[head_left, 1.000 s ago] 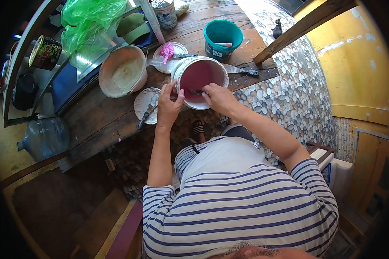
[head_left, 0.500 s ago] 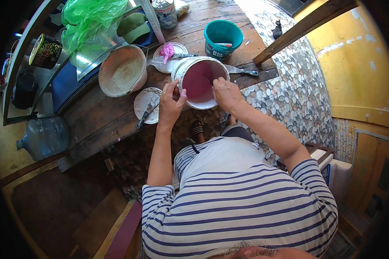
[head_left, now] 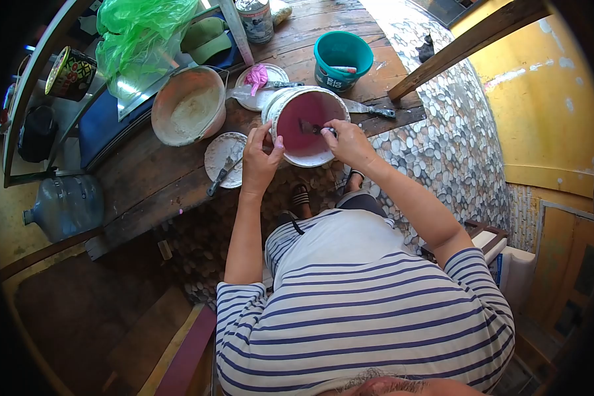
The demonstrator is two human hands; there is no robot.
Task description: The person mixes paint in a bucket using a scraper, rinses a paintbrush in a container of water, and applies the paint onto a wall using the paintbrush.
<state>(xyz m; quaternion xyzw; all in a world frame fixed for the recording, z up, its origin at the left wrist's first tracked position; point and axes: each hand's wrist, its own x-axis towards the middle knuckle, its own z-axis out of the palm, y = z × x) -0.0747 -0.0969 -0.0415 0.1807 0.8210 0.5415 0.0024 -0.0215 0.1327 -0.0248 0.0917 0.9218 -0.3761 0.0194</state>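
Note:
A white bucket (head_left: 308,160), pink inside, is tilted toward me at the table's front edge. My left hand (head_left: 260,162) grips the left side of its rim, thumb near the opening. Inside the bucket, my right hand (head_left: 351,144) is closed around the handle of a small putty knife (head_left: 308,126), its dark blade pointing left against the pink. Just left of my left hand, a white, smeared lid (head_left: 219,153) carries another putty knife (head_left: 226,173) with a dark handle. Behind the bucket, a scraper (head_left: 369,109) lies on the wood.
On the wooden table (head_left: 138,214) stand a pinkish bucket (head_left: 162,122) with pale residue, a teal bucket (head_left: 336,80) and a paint can (head_left: 255,23). A pink glove-like item (head_left: 256,78) rests on another lid. A water jug (head_left: 69,206) is at left, a wooden post (head_left: 465,49) at right.
The putty knife's blade and handle have come into view inside the bucket as my right hand shifted slightly right and turned. My left hand stays on the rim.

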